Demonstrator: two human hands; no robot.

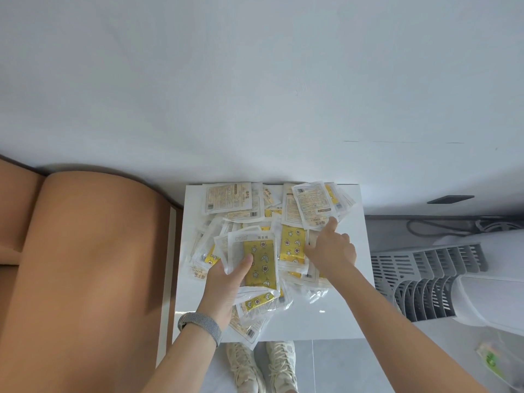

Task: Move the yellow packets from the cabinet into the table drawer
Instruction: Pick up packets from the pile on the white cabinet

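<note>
Several yellow packets in clear wrappers lie in a loose heap on a small white cabinet top. My left hand holds a stack of packets, thumb pressed on the top one, a yellow packet with stars and moons. My right hand reaches into the pile at the right, index finger stretched onto the lower edge of a face-down packet that tilts up near the wall. No drawer is in view.
A tan padded headboard or sofa stands to the left. At the right stands a white and grey fan unit with slatted grilles and a cable. A white wall lies behind. My shoes show on the grey floor below.
</note>
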